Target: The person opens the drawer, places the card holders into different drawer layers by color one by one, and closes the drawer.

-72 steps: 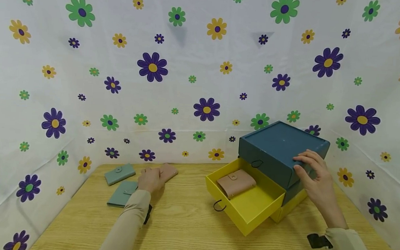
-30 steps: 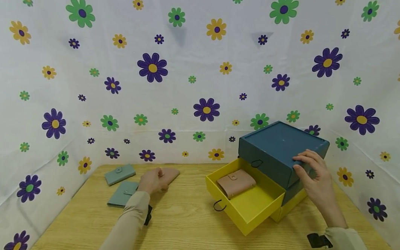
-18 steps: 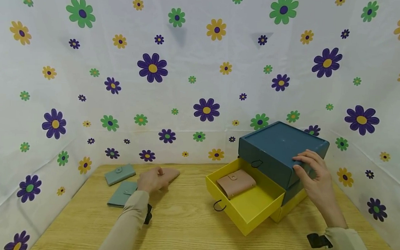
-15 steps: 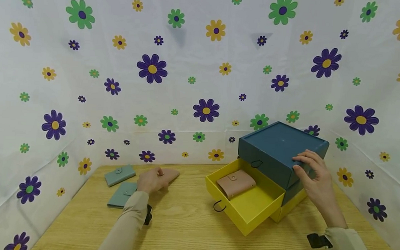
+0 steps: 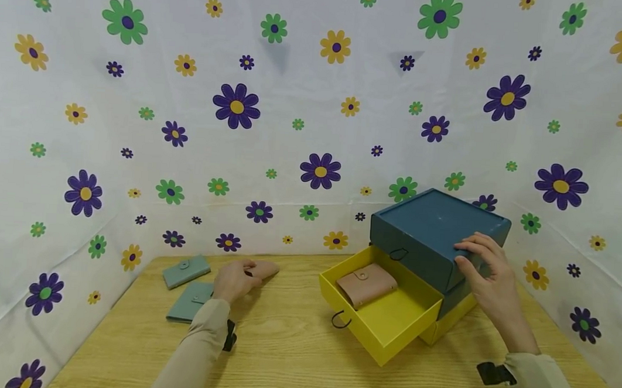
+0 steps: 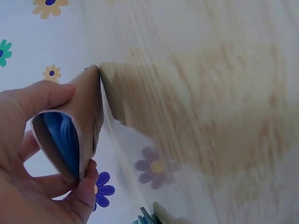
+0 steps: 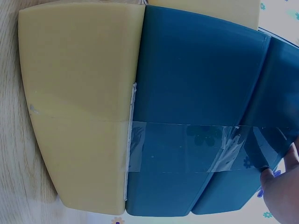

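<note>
My left hand (image 5: 237, 279) pinches a pink card holder (image 5: 263, 269) at the back left of the table. The left wrist view shows the thumb on one side of the card holder (image 6: 86, 100) and fingers on the other; its end gapes, with blue sleeves inside. Two green card holders lie beside that hand, one behind (image 5: 186, 271) and one nearer (image 5: 189, 302). On the right, my right hand (image 5: 493, 288) rests with its fingertips at the near corner of the blue top drawer box (image 5: 441, 221). A second pink card holder (image 5: 368, 285) lies in the pulled-out yellow drawer (image 5: 388, 333).
The drawer stack has blue and yellow layers, joined along the side by clear tape (image 7: 182, 147). A black loop (image 5: 341, 319) hangs on the yellow drawer's front, another (image 5: 398, 255) on the blue one. Flowered cloth (image 5: 292, 146) walls in the wooden table (image 5: 292, 351).
My left hand has shifted slightly and tilted the pink card holder up, its fingers changing place on it. The right hand, drawer stack and green card holders have stayed where they were.
</note>
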